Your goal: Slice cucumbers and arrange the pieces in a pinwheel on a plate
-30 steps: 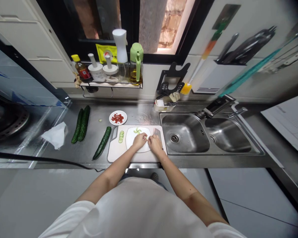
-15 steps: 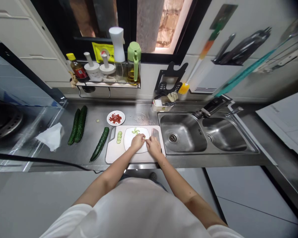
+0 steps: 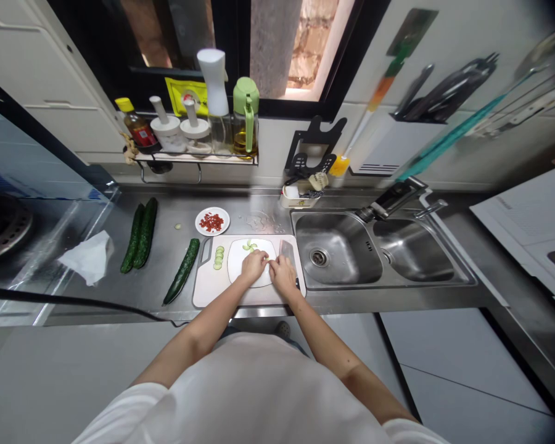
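Note:
My left hand and my right hand meet fingertip to fingertip over a white plate. Both are closed in a pinch on a small pale green piece, seemingly a cucumber slice, mostly hidden by the fingers. Folded cucumber slices lie in a small fan near the plate's far rim. The plate rests on a cutting board. On the board's left part is an overlapping row of cucumber slices. A knife lies on the right, partly under my right hand.
Left of the board lie a cut cucumber and two whole cucumbers. Behind it stands a small dish of chopped red pieces. A double sink adjoins on the right. A crumpled white cloth or paper lies far left.
The whole view has shifted slightly left. Both hands keep their pinch over the plate, with only small finger movement; the things on the counter stay in place.

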### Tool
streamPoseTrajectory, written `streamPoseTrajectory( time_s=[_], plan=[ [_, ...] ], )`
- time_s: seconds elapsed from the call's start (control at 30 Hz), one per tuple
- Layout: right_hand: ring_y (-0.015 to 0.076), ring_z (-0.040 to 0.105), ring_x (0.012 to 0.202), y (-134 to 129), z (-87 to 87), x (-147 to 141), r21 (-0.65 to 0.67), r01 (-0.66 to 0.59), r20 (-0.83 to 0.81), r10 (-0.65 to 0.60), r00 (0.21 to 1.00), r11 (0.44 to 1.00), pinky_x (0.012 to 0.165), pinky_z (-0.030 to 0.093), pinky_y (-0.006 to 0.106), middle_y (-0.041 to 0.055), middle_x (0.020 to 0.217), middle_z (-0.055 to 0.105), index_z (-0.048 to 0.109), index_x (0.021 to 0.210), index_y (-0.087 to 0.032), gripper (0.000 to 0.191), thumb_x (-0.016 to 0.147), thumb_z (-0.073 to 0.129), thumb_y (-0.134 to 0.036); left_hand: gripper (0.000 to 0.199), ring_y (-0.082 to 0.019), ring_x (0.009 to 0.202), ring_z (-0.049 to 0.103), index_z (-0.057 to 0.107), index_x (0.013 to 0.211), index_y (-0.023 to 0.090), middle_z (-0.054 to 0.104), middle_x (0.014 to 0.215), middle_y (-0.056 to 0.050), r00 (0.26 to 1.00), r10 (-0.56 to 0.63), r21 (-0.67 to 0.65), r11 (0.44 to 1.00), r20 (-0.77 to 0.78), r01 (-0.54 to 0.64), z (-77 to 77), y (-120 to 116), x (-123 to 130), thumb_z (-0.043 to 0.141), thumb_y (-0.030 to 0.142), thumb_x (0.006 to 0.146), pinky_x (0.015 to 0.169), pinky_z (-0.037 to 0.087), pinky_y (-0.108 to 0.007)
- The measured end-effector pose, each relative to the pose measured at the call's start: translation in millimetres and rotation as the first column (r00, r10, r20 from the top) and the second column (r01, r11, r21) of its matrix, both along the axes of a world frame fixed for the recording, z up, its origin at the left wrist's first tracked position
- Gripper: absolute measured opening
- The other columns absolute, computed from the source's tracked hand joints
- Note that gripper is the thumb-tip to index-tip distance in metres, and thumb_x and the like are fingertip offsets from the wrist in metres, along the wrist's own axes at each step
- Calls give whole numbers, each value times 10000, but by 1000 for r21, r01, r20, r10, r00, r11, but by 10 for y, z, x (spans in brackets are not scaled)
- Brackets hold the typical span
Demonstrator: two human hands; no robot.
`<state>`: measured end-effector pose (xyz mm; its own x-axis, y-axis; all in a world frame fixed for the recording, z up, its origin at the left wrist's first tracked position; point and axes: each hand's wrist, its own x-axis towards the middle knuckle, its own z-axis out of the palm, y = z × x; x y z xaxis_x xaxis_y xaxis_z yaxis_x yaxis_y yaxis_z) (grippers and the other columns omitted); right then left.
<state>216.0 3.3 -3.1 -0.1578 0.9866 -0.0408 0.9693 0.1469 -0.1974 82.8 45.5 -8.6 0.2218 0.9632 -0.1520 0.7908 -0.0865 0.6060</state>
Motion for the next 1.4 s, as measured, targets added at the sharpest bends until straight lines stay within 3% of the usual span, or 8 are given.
streamPoseTrajectory(
  time_s=[0.33, 0.6, 1.4],
  plan=[
    [239, 428, 959, 54, 1, 8, 3, 1, -3, -1, 1000, 1000, 781, 345, 327, 120, 1059, 527, 670, 1085, -206, 282, 938, 433, -246, 183, -183, 907, 588, 680, 1014, 223, 644, 964, -59, 1000, -1, 3, 1000, 13, 1, 18, 37, 12, 558, 238, 879, 778, 422, -270],
    [226, 431, 951, -66, -4, 37, 59, 63, -61, -59, 996, 996, 792, 337, 306, 98, 1029, 540, 658, 1109, -213, 289, 947, 428, -280, 197, -177, 909, 588, 672, 1040, 232, 644, 978, -46, 999, 23, 4, 1000, 38, -23, 12, 0, -3, 558, 249, 880, 793, 422, -269],
    [214, 421, 929, -4, -3, 41, -9, 42, 24, -42, 999, 999, 768, 320, 302, 97, 1023, 526, 675, 1096, -233, 293, 945, 432, -298, 195, -167, 933, 590, 667, 1036, 249, 649, 985, -32, 1000, 23, 16, 1000, -18, -22, -6, 42, 28, 534, 257, 894, 795, 423, -257]
  ],
)
